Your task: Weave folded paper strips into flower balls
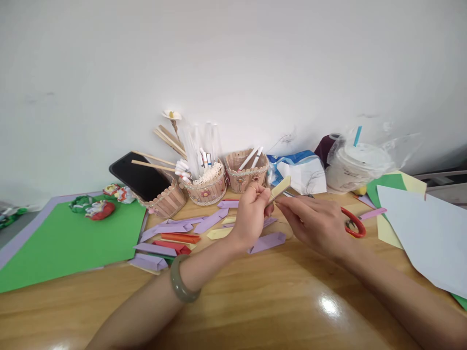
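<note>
My left hand (pixel 251 214) pinches a folded pale yellow paper strip (pixel 281 187) between thumb and fingers, above the table. My right hand (pixel 315 221) is closed, its fingertips pressed together at the strip's lower edge; whatever sits between them is too small to make out. Beneath and left of my hands lie several folded paper strips, among them a purple strip (pixel 268 241), an orange strip (pixel 180 237) and a yellow strip (pixel 219 234). Red-handled scissors (pixel 359 226) lie behind my right hand, which partly hides them.
Three wooden-stick baskets stand by the wall: one with a phone (pixel 140 175), a middle basket (pixel 207 190) with pens, and a right basket (pixel 241 181). Green paper (pixel 80 238) lies left, white paper (pixel 426 233) right. A lidded cup (pixel 359 165) stands at the back right.
</note>
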The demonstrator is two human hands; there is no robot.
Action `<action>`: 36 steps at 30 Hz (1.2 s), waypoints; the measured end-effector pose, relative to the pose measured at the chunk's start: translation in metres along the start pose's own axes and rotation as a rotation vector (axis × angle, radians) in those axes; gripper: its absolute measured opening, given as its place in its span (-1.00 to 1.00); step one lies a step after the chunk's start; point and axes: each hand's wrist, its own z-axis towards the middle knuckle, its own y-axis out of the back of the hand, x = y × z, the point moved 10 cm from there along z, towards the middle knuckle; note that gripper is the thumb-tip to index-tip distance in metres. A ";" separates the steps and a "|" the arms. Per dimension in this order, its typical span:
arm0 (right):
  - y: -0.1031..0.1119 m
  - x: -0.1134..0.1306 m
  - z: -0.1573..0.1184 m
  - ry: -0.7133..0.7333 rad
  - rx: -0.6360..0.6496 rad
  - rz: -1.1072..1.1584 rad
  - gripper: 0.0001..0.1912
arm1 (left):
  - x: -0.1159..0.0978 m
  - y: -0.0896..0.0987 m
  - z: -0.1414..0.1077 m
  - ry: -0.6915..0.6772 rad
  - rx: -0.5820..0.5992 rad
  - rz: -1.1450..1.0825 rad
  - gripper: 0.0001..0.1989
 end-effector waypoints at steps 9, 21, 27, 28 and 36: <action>-0.014 -0.027 0.003 -0.377 0.161 0.683 -0.74 | -0.017 -0.016 -0.006 0.010 0.156 -0.329 -0.79; -0.016 -0.034 0.004 -0.412 0.250 1.059 -0.82 | 0.007 -0.057 -0.034 0.483 0.721 -0.466 -0.78; -0.012 -0.034 0.004 -0.397 0.212 1.055 -0.85 | 0.012 -0.064 -0.041 0.542 0.800 -0.517 -0.76; -0.012 -0.036 0.004 -0.418 0.203 1.048 -0.84 | 0.012 -0.065 -0.042 0.542 0.813 -0.531 -0.78; -0.011 -0.035 0.006 -0.432 0.180 1.114 -0.82 | 0.021 -0.066 -0.040 0.616 0.746 -0.566 -0.68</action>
